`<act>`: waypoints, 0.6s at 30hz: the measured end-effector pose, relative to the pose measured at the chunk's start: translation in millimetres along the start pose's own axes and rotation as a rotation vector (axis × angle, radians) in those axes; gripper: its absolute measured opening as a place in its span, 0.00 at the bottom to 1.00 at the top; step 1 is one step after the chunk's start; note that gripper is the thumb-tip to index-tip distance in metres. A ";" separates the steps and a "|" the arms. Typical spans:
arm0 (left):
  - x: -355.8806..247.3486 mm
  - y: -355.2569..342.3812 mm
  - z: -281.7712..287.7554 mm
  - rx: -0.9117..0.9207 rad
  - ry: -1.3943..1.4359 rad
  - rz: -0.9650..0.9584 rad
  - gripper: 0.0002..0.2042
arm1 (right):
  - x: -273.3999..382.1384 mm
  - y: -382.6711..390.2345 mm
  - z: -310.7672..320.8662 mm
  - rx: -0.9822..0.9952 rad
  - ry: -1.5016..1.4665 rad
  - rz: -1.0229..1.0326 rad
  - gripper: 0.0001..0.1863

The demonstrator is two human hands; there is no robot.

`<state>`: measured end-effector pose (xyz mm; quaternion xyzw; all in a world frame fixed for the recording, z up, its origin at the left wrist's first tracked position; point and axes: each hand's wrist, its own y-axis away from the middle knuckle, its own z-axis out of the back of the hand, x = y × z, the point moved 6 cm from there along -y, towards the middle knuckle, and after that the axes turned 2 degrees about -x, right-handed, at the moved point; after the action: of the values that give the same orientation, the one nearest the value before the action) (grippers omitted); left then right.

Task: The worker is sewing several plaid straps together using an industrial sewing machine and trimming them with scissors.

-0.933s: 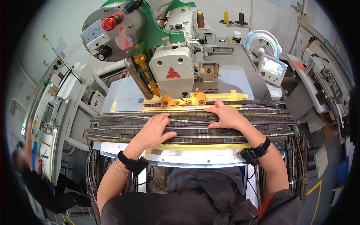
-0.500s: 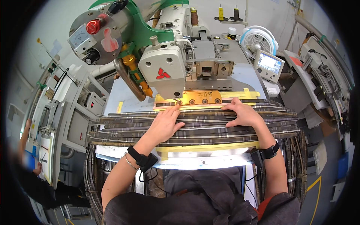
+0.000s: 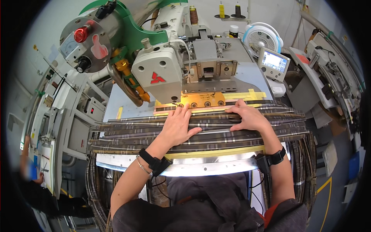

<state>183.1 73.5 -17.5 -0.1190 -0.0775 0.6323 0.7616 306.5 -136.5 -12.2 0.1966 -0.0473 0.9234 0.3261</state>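
The person's two hands are well apart, neither clamped on anything. The left hand [image 3: 176, 127] lies flat over the bundle of dark checked strips [image 3: 216, 134], its fingertips reaching the near edge of the orange plate [image 3: 210, 97]. The right hand [image 3: 250, 118] rests on the strips farther right, thumb spread from its fingers. The strips run left to right, nearer than the white machine head [image 3: 157, 73].

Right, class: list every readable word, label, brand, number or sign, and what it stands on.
White machine head: red three-pointed emblem, no words.
Amber plate: dark handwriting, too small to read.
Lit screen: contents too small to read.
Dial gauge: markings too blurred.
White box: red readout, too small.
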 end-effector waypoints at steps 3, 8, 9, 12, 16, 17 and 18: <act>1.5 -1.3 2.0 -0.005 -0.003 0.001 0.36 | 1.6 -0.8 -0.8 0.000 0.002 0.001 0.39; 3.3 -1.2 2.9 0.027 0.005 0.035 0.36 | 7.5 -0.9 -1.1 0.013 0.014 -0.004 0.39; 2.3 0.2 3.8 0.015 -0.006 0.034 0.36 | 8.8 -1.1 -1.3 0.013 0.013 -0.002 0.39; 2.7 2.7 5.8 0.016 -0.021 0.050 0.37 | 12.1 -2.1 -3.2 0.005 -0.006 0.014 0.39; 4.0 7.8 8.8 -0.003 0.011 0.079 0.37 | 19.5 -2.4 0.9 -0.004 -0.002 0.015 0.39; 3.2 10.9 11.0 -0.042 0.041 0.066 0.37 | 19.8 -2.4 1.7 0.002 -0.003 -0.003 0.39; 0.2 14.0 14.4 -0.045 0.059 0.095 0.36 | 14.2 -5.0 -2.3 -0.011 0.007 0.014 0.39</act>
<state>166.0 77.3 -7.6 -0.1583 -0.0638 0.6622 0.7297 298.8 -123.8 -8.9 0.1913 -0.0527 0.9261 0.3209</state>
